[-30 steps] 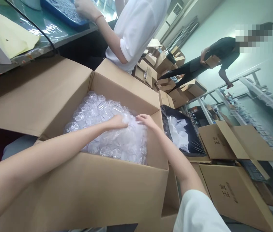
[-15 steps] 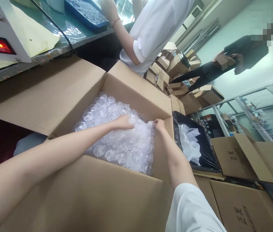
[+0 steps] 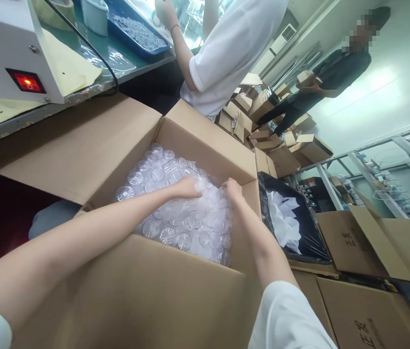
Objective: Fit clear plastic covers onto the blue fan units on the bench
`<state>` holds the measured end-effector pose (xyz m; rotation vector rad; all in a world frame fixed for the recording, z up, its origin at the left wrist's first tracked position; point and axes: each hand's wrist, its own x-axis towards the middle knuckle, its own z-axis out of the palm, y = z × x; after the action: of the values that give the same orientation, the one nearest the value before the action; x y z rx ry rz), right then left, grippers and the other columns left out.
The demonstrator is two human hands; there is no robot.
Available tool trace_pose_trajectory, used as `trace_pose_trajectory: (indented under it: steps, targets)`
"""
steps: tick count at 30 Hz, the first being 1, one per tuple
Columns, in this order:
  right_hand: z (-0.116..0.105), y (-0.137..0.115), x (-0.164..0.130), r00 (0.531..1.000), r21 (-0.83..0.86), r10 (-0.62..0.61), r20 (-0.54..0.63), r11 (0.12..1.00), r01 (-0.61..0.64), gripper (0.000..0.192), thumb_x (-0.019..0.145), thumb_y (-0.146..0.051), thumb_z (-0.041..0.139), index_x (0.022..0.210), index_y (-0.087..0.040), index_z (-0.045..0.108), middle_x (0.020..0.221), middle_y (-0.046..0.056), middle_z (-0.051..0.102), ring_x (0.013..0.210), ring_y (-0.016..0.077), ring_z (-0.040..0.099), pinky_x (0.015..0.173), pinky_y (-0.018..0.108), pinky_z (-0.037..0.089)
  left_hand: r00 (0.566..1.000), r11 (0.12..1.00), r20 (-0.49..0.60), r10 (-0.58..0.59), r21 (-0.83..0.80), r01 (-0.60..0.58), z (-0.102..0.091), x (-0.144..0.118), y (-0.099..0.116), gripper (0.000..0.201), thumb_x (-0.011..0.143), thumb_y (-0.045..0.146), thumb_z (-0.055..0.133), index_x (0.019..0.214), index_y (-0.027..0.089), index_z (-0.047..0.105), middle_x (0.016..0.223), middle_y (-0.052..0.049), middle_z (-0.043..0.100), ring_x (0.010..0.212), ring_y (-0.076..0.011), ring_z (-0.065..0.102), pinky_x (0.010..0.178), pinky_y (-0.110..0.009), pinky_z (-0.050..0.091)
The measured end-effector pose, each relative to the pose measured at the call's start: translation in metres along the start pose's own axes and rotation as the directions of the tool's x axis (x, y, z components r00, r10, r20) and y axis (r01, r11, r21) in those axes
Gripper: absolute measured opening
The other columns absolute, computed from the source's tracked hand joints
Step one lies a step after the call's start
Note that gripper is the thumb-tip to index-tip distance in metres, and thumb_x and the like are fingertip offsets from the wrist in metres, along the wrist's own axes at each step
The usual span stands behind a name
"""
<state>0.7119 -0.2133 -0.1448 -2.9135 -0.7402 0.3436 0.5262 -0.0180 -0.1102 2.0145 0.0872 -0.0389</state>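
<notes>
An open cardboard box (image 3: pixel 205 145) holds clear bubble wrap (image 3: pixel 168 236) with large round bubbles, spread across its inside. My left hand (image 3: pixel 187 188) reaches over the left side, its fingers closed on the wrap near the middle. At the right side of the box, my right hand (image 3: pixel 233 189) has curled fingers gripping the wrap's edge, close to the cardboard wall. Whatever lies beneath the wrap is hidden.
A workbench (image 3: pixel 132 72) at upper left carries a white machine with a lit red switch (image 3: pixel 26 81) and a blue tray (image 3: pixel 143 41). A co-worker in white (image 3: pixel 234 53) is beside it. Right stands a black-lined box (image 3: pixel 307 228); another person (image 3: pixel 321 82) stands farther back.
The view has shifted slightly. My right hand's fingers have drawn a little toward the left hand along the bubble wrap. The far person's posture and position in view have changed.
</notes>
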Motion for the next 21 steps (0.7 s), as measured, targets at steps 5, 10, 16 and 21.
trace_pose_trajectory:
  steps: [5,10,16,21]
  targets:
    - [-0.018,-0.032,-0.010,0.980,0.183,-0.199,-0.016,0.963,0.198,0.021,0.089,-0.032,0.060,0.101,-0.016,0.064,0.119,0.008,0.060,0.106,0.0214,0.058,0.091,0.043,0.049,0.998,0.998,0.020,0.057,-0.014,-0.057,0.004,0.003,-0.001,0.052,0.063,0.020,0.069,0.114,0.016,0.059,0.110,-0.007,0.067,0.099,-0.0244,0.062,0.082,-0.030,0.047]
    - [-0.020,-0.037,-0.018,0.979,0.284,-0.190,0.071,0.945,0.163,0.027,0.093,-0.035,0.055,0.110,-0.015,0.060,0.108,0.007,0.064,0.091,0.0183,0.063,0.079,0.038,0.054,0.996,0.996,-0.044,0.082,-0.016,-0.083,0.004,0.004,0.003,0.022,0.075,0.035,0.056,0.083,0.016,0.065,0.088,-0.005,0.070,0.088,-0.0245,0.063,0.077,-0.031,0.046]
    - [0.003,-0.005,-0.029,0.986,0.099,0.096,0.138,0.989,-0.110,0.028,0.092,-0.032,0.057,0.115,-0.017,0.058,0.116,0.008,0.059,0.098,0.0205,0.061,0.083,0.040,0.053,0.988,0.998,-0.140,0.069,0.009,-0.068,-0.003,0.001,0.007,0.013,0.065,0.025,0.059,0.073,0.015,0.058,0.086,-0.007,0.065,0.086,-0.0242,0.060,0.076,-0.033,0.046]
    - [0.015,0.008,-0.036,0.977,0.044,0.136,0.162,0.988,-0.145,0.027,0.091,-0.031,0.057,0.114,-0.018,0.058,0.118,0.008,0.059,0.101,0.0209,0.060,0.085,0.040,0.052,0.989,0.990,-0.043,0.143,-0.008,-0.143,0.000,0.002,0.009,0.003,0.064,0.019,0.053,0.063,0.016,0.054,0.070,-0.001,0.062,0.072,-0.0167,0.056,0.068,-0.027,0.044]
